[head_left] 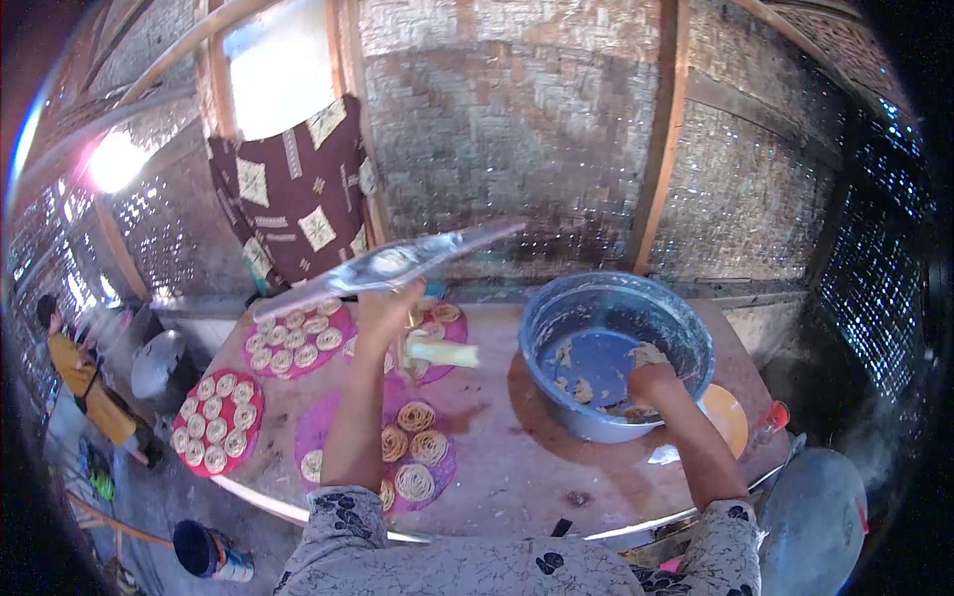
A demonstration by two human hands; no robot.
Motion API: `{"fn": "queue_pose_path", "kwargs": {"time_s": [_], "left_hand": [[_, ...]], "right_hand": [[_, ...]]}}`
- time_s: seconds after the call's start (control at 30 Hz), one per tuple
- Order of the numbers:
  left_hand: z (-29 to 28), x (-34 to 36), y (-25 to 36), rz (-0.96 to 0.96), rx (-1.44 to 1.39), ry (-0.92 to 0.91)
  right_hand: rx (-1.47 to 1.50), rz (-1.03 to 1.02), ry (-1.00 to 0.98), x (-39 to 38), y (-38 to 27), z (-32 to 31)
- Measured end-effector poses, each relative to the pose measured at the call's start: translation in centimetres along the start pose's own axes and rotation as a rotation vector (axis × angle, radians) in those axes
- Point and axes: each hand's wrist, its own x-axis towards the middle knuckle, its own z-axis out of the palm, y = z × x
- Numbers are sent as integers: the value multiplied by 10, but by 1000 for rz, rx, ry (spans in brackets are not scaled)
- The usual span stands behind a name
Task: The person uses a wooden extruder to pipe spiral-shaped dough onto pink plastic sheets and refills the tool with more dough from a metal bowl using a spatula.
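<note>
Shiny flat tool (397, 262), raised left of the blue basin (594, 425), is clasped from below by the left hand (390, 308); right hand (652, 382) is inside the basin, grip not discernible. Risk: a loosened hold could drop the tool onto the dough spirals (429, 447) left of the basin, crushing them. Dough scraps (583, 391) inside the basin look pale, sticky and lumpy.

Right hand (648, 383) partly hides what seems dough (649, 355).

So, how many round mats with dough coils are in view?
4 visible: red mat at far left; pink mat behind it; magenta mat partly behind the left hand; purple mat in front. The left arm may hide others.
</note>
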Motion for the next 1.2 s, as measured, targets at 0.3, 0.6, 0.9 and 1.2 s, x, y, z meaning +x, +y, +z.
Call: {"fn": "queue_pose_path", "kwargs": {"time_s": [0.3, 0.6, 0.9, 1.2], "left_hand": [[-39, -60, -1, -450, -1642, -118], [-164, -132, -79, -172, 216, 302], [-223, -185, -43, -357, -77, -189], [-263, -177, -37, -339, -33, -552]], "right_hand": [[2393, -660, -784, -40, -214, -73], [2566, -875, -520, -53, -258, -86], [1501, -1083, 968, -88, -330, -150], [873, -1357, 645, -93, -348, -213]]}}
